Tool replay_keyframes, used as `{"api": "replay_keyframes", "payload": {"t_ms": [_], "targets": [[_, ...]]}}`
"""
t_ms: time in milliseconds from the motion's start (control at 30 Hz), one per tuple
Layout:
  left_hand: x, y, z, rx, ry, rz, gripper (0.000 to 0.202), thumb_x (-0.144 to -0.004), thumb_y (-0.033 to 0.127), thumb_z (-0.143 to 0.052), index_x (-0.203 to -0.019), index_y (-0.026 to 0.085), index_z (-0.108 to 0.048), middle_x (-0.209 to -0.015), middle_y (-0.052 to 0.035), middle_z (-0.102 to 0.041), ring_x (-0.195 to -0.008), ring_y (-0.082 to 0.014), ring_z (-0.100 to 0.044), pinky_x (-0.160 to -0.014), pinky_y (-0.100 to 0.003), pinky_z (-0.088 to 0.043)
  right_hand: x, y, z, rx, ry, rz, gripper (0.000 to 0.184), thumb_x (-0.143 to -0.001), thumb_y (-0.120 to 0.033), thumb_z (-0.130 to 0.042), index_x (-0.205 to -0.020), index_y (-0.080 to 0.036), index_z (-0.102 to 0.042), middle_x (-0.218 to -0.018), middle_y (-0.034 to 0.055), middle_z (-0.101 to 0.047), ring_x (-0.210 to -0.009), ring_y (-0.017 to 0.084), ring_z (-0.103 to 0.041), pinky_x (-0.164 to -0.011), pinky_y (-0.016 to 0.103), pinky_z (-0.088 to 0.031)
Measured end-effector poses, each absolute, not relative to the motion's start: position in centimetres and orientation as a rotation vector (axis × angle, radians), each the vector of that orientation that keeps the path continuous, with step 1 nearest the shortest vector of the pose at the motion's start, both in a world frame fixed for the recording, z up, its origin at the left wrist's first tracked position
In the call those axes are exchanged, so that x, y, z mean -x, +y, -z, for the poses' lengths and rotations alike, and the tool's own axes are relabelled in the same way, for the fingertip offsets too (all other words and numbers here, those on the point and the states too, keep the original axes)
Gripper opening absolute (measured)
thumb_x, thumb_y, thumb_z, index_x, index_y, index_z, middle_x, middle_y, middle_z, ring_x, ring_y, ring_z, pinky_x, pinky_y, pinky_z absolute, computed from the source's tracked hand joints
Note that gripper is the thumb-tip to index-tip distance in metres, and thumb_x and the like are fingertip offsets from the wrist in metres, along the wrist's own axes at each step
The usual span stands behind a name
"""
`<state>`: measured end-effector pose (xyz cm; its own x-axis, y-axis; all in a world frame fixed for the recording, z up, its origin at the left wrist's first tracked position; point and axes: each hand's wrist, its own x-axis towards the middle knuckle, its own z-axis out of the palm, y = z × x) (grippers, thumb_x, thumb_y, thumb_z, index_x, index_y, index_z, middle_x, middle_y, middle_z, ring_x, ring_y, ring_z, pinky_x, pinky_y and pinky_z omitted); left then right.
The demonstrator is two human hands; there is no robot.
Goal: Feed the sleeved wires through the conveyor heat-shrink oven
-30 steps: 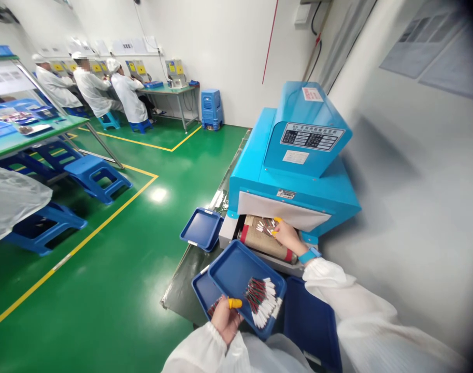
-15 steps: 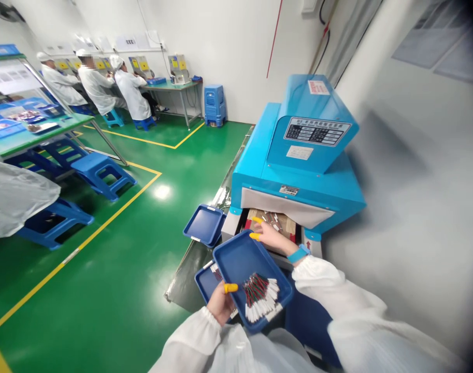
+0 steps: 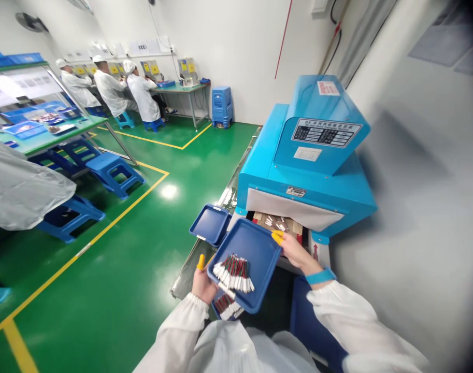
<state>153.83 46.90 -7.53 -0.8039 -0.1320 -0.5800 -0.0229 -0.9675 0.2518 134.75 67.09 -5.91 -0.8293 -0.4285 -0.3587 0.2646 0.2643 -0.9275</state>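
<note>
The main change is at the right hand (image 3: 292, 248): one second ago it was over the conveyor belt (image 3: 297, 228), and now its grip is closed on the upper right edge of the blue tray (image 3: 259, 238), with yellow finger cots (image 3: 277, 237) at the rim. The tray is in the lower centre of the frame and has been turned, so the bundle of wire leads (image 3: 236, 273) lies toward its lower left side. The left hand (image 3: 205, 285) is at the left edge, thumb raised and fingers hidden below; how firmly this grip is closed, I cannot tell. Under the tray, a second bundle (image 3: 227, 305) shows partly. Small white-ended pieces (image 3: 275, 223) remain on the belt, at the mouth of the blue heat-shrink machine (image 3: 259, 171). In my judgement, the work at the belt is paused, not finished, and attention has passed to handling the tray.
</note>
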Motion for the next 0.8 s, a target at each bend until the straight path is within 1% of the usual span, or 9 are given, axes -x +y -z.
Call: {"api": "replay_keyframes", "payload": {"t_ms": [133, 200, 300, 367, 500, 600, 667, 733, 800], "targets": [[-153.2, 47.2, 7.5, -0.908, -0.302, 2.829, 0.064, -0.085, 0.047, -0.031, -0.134, 0.006, -0.031, -0.115, -0.0189, -0.059, -0.116, -0.0296, -0.048, -0.101, -0.046, -0.031, -137.0, 67.8, 7.0, -0.193, 1.815, 1.835, 0.040, -0.069, -0.038, -0.061, -0.104, -0.021, -0.053, -0.075, 0.0020, -0.061, -0.064, 0.015, -0.058, -0.054, 0.026, -0.051], [-152.9, 48.2, 7.0, -0.849, -0.292, 2.816, 0.066, -0.085, 0.049, -0.029, -0.135, 0.007, -0.028, -0.119, -0.0187, -0.057, -0.117, -0.0287, -0.047, -0.102, -0.044, -0.031, -138.3, 68.0, 7.5, -0.274, 1.790, 1.936, 0.044, -0.068, -0.041, -0.061, -0.105, -0.022, -0.051, -0.079, 0.0022, -0.061, -0.068, 0.015, -0.059, -0.057, 0.027, -0.052], [-152.6, 50.1, 6.6, -0.811, -0.366, 2.848, 0.066, -0.084, 0.052, -0.032, -0.132, 0.007, -0.036, -0.123, -0.0186, -0.055, -0.117, -0.0295, -0.047, -0.102, -0.045, -0.032, -140.4, 68.2, 8.3, -0.345, 1.770, 2.051, 0.051, -0.066, -0.045, -0.063, -0.108, -0.022, -0.049, -0.086, 0.0024, -0.062, -0.076, 0.017, -0.060, -0.062, 0.030, -0.054], [-152.5, 51.1, 6.6, -0.960, -0.465, 2.812, 0.062, -0.083, 0.050, -0.039, -0.127, 0.007, -0.043, -0.120, -0.0187, -0.057, -0.112, -0.0308, -0.052, -0.099, -0.047, -0.036, -141.5, 68.5, 8.7, -0.358, 1.759, 2.094, 0.054, -0.065, -0.047, -0.063, -0.109, -0.021, -0.049, -0.089, 0.0031, -0.062, -0.080, 0.019, -0.060, -0.064, 0.032, -0.054], [-152.5, 51.8, 7.0, -1.169, -0.621, 2.679, 0.052, -0.081, 0.044, -0.048, -0.117, 0.007, -0.054, -0.109, -0.0179, -0.063, -0.097, -0.0305, -0.061, -0.089, -0.048, -0.045, -141.9, 69.7, 8.6, -0.266, 1.947, 1.968, 0.052, -0.064, -0.048, -0.062, -0.106, -0.018, -0.054, -0.092, 0.0059, -0.063, -0.086, 0.022, -0.060, -0.071, 0.034, -0.052], [-152.6, 51.8, 7.2, -1.158, -0.666, 2.673, 0.049, -0.080, 0.044, -0.050, -0.113, 0.008, -0.057, -0.104, -0.0170, -0.066, -0.091, -0.0290, -0.064, -0.085, -0.045, -0.048, -140.7, 70.2, 7.7, -0.035, 2.394, 1.778, 0.050, -0.064, -0.044, -0.061, -0.106, -0.017, -0.056, -0.100, 0.0092, -0.062, -0.094, 0.025, -0.058, -0.079, 0.039, -0.050], [-152.7, 51.8, 7.4, -1.139, -0.696, 2.703, 0.049, -0.080, 0.045, -0.050, -0.112, 0.008, -0.058, -0.101, -0.0164, -0.067, -0.090, -0.0281, -0.064, -0.084, -0.044, -0.049, -140.1, 69.8, 6.5, 0.291, 2.613, 1.612, 0.044, -0.066, -0.040, -0.059, -0.104, -0.018, -0.058, -0.106, 0.0098, -0.059, -0.098, 0.026, -0.056, -0.084, 0.042, -0.047], [-152.7, 52.0, 7.6, -1.156, -0.728, 2.752, 0.050, -0.079, 0.046, -0.050, -0.112, 0.009, -0.058, -0.097, -0.0159, -0.069, -0.088, -0.0272, -0.065, -0.081, -0.042, -0.050, -139.9, 68.8, 5.2, 0.696, 2.624, 1.421, 0.033, -0.070, -0.032, -0.056, -0.100, -0.020, -0.060, -0.105, 0.0090, -0.059, -0.100, 0.024, -0.055, -0.088, 0.042, -0.045], [-152.7, 52.4, 7.7, -1.214, -0.748, 2.783, 0.051, -0.078, 0.048, -0.051, -0.113, 0.010, -0.057, -0.091, -0.0149, -0.070, -0.085, -0.0266, -0.066, -0.078, -0.040, -0.052, -140.1, 67.4, 4.0, 1.041, 2.506, 1.257, 0.027, -0.074, -0.023, -0.052, -0.099, -0.020, -0.061, -0.103, 0.0084, -0.060, -0.101, 0.022, -0.053, -0.091, 0.041, -0.043]]}}
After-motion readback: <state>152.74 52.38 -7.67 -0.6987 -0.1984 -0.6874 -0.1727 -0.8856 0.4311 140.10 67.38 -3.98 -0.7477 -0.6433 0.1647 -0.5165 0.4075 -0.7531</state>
